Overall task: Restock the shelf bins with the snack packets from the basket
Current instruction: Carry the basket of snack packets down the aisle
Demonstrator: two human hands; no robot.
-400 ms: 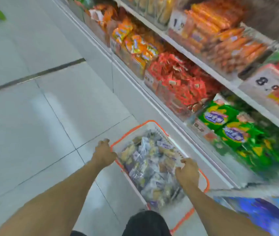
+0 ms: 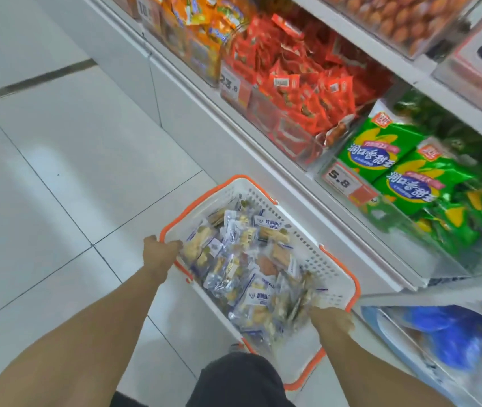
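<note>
**Basket of snacks held at the shelf**

While both hands hang onto it, the white basket (image 2: pixel 316 254) with orange trim sits between them, low in front of the person and right beside the shelf bins (image 2: pixel 307 148). It's piled with clear snack packets (image 2: pixel 245 265). The left hand (image 2: pixel 159 252) curls its fingers over the rim on the left side. The right hand (image 2: pixel 332 320) grips the near right edge, fingers tucked under, so I can't see them properly.
</note>
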